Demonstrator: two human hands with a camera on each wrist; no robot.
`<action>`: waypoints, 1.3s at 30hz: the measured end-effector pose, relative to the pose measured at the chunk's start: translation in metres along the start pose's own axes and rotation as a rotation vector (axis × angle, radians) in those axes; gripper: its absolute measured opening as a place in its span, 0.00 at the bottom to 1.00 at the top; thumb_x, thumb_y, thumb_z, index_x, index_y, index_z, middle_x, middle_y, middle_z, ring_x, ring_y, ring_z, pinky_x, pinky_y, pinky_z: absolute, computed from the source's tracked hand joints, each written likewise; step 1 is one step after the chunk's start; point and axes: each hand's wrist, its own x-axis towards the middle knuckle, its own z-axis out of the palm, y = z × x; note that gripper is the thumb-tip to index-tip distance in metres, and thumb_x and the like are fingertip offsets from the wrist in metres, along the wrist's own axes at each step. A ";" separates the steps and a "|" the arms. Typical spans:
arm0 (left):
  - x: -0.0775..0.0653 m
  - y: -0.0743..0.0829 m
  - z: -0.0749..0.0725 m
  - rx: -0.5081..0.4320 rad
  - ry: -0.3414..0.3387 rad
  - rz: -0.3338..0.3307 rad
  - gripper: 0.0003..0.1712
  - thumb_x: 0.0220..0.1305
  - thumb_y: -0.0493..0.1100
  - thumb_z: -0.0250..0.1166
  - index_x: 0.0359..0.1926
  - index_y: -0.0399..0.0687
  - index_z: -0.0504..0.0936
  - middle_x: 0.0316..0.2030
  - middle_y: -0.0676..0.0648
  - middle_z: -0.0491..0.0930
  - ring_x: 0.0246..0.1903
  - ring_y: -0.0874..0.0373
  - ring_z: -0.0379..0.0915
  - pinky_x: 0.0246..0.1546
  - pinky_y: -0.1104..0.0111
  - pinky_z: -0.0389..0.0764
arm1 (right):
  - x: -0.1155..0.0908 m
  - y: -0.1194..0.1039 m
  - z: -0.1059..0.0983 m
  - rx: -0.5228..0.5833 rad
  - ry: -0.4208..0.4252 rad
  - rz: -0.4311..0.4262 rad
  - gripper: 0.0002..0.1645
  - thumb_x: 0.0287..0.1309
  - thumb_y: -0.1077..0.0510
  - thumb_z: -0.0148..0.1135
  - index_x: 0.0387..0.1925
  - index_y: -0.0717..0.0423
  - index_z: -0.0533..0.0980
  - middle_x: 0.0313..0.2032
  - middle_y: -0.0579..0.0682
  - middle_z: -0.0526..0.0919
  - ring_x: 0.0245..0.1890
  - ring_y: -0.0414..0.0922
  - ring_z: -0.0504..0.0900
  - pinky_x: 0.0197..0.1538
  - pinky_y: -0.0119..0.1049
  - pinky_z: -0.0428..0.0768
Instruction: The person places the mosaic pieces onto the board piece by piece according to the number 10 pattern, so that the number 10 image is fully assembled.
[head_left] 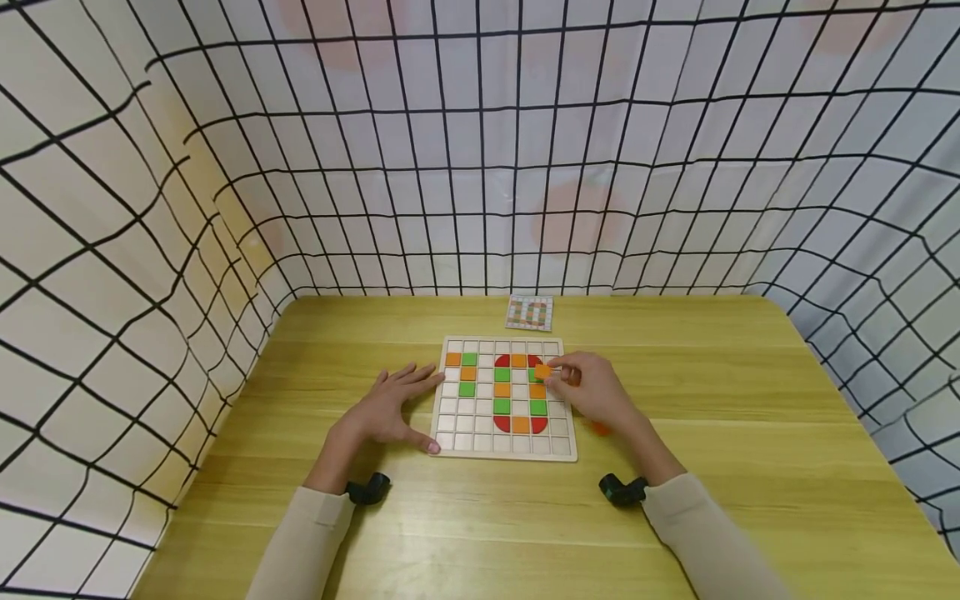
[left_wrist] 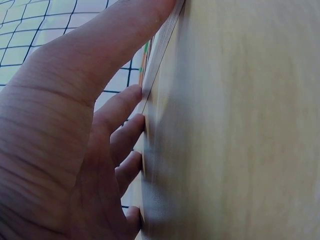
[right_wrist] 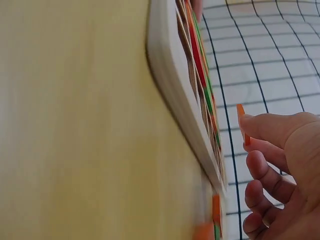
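Observation:
A pale wooden grid board (head_left: 480,450) lies on the table, with orange, green and red tiles in some of its squares. My right hand (head_left: 596,390) pinches a thin orange square tile (head_left: 543,372) between thumb and index finger, over the right part of the board. The right wrist view shows this tile (right_wrist: 243,125) edge-on, raised above the grid. My left hand (head_left: 392,407) spreads its fingers along the board's left edge, thumb at the near left corner. In the left wrist view the left fingertips (left_wrist: 135,122) rest low beside the board's side.
Behind the board lies a small pattern card (head_left: 529,313) with a coloured grid. An orange-red piece (head_left: 601,428) shows partly beneath my right wrist, beside the board. Black netting (head_left: 480,167) over white cloth surrounds the wooden table (head_left: 480,525) at the back and sides.

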 end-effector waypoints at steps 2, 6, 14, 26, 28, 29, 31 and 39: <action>-0.001 0.000 0.000 -0.002 0.004 -0.002 0.69 0.39 0.76 0.79 0.80 0.64 0.60 0.82 0.51 0.52 0.82 0.41 0.40 0.76 0.32 0.37 | 0.001 -0.006 0.006 0.020 -0.013 0.009 0.17 0.63 0.52 0.72 0.50 0.56 0.86 0.30 0.47 0.75 0.31 0.45 0.70 0.35 0.36 0.68; -0.002 0.000 -0.001 -0.006 0.008 -0.005 0.69 0.38 0.75 0.79 0.80 0.63 0.61 0.82 0.51 0.52 0.82 0.41 0.40 0.76 0.32 0.37 | 0.003 -0.016 0.021 0.064 -0.044 0.016 0.16 0.63 0.52 0.73 0.50 0.54 0.86 0.29 0.47 0.75 0.30 0.45 0.70 0.33 0.35 0.68; -0.002 0.000 0.000 -0.008 -0.001 -0.010 0.69 0.39 0.75 0.79 0.80 0.64 0.60 0.82 0.51 0.52 0.82 0.41 0.40 0.76 0.32 0.37 | 0.003 -0.035 0.044 0.065 -0.084 -0.055 0.16 0.64 0.50 0.72 0.50 0.52 0.86 0.28 0.43 0.76 0.28 0.42 0.70 0.34 0.33 0.70; 0.000 0.000 0.000 -0.001 -0.003 -0.014 0.68 0.39 0.77 0.78 0.80 0.65 0.60 0.82 0.51 0.52 0.82 0.41 0.40 0.76 0.32 0.37 | 0.005 -0.060 0.072 0.039 -0.131 -0.076 0.14 0.62 0.50 0.74 0.47 0.47 0.88 0.26 0.40 0.76 0.31 0.41 0.72 0.38 0.35 0.73; 0.000 0.001 0.000 0.000 -0.003 -0.014 0.68 0.39 0.77 0.78 0.80 0.65 0.60 0.82 0.52 0.52 0.82 0.42 0.40 0.77 0.32 0.36 | 0.004 -0.062 0.076 0.019 -0.133 -0.082 0.14 0.62 0.49 0.73 0.48 0.46 0.88 0.26 0.39 0.76 0.33 0.41 0.72 0.40 0.37 0.72; -0.001 0.001 0.000 0.000 -0.003 -0.014 0.68 0.39 0.77 0.78 0.80 0.65 0.60 0.82 0.52 0.52 0.82 0.42 0.40 0.77 0.32 0.36 | 0.004 -0.063 0.077 0.010 -0.131 -0.086 0.13 0.62 0.49 0.73 0.47 0.46 0.88 0.26 0.39 0.76 0.33 0.41 0.73 0.41 0.37 0.72; -0.001 0.001 -0.001 -0.002 -0.004 -0.013 0.68 0.39 0.77 0.78 0.80 0.65 0.60 0.82 0.52 0.52 0.82 0.42 0.40 0.77 0.33 0.36 | 0.004 -0.064 0.080 0.004 -0.125 -0.089 0.13 0.62 0.48 0.73 0.47 0.45 0.88 0.25 0.39 0.76 0.33 0.42 0.73 0.41 0.37 0.72; -0.001 0.001 -0.001 0.001 -0.002 -0.011 0.68 0.39 0.78 0.78 0.80 0.66 0.60 0.82 0.52 0.51 0.82 0.42 0.39 0.76 0.32 0.36 | 0.006 -0.067 0.088 -0.052 -0.123 -0.098 0.14 0.61 0.46 0.73 0.46 0.44 0.89 0.24 0.39 0.76 0.34 0.41 0.72 0.38 0.35 0.71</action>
